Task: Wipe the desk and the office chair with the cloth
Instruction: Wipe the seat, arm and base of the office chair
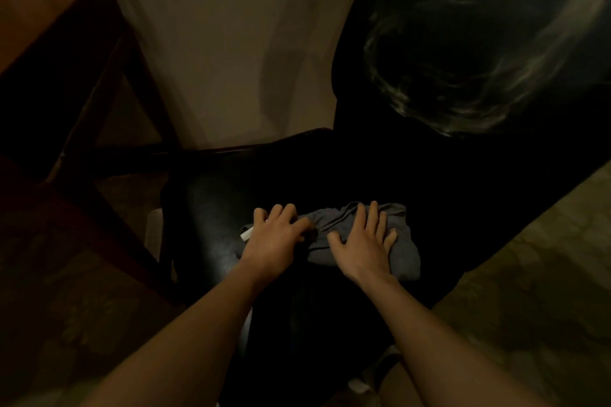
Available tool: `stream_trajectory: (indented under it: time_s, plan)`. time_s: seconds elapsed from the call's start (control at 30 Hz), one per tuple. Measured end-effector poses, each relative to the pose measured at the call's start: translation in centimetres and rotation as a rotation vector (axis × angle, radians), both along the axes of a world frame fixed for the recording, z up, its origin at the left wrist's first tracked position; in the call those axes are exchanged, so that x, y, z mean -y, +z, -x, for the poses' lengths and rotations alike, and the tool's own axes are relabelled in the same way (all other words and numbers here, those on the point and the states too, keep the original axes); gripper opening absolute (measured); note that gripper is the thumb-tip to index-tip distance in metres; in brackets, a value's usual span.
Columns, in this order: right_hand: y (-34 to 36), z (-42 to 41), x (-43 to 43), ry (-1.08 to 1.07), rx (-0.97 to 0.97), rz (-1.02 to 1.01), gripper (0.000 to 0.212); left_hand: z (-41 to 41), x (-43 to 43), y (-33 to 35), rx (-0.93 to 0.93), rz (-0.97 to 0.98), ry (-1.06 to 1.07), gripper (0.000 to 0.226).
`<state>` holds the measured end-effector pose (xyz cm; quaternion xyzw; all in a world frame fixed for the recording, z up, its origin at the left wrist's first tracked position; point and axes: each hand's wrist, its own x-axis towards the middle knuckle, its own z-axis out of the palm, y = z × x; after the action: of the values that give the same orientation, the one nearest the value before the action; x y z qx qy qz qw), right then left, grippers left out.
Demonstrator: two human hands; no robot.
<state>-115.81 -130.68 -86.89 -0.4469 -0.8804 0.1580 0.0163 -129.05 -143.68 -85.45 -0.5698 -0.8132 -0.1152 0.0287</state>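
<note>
Cloth (405, 254) was grey fabric, matt and creased into soft folds. A small white tag (246, 235) sat at its left edge, material unclear. Chair seat (205, 208) looked black, smooth and leather-like, with a dull gloss. Backrest (463, 43) was glossy black and showed pale smeared streaks. Desk (49, 20) was brown wood with a low sheen. Wall (231, 26) was matt.

Crumpled grey fabric cloth (406, 256) lies on the glossy black office chair seat (205, 208). Right hand (362, 243) presses flat on it. Left hand (274, 238) rests bent-fingered on its left end, grip unclear. Brown wooden desk (39, 26) stands at left.
</note>
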Motion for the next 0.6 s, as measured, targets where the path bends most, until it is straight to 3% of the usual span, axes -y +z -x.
stream_trajectory:
  time_s: [0.2, 0.6]
  plan:
    - [-0.2, 5.0, -3.3, 0.008, 0.071, -0.031, 0.082, 4.0, -2.3, -0.6, 0.008, -0.062, 0.035, 0.027]
    - [0.7, 12.7, -9.1, 0.044, 0.059, 0.020, 0.085, 10.8, -7.7, -0.2, -0.073, 0.078, 0.134, 0.037]
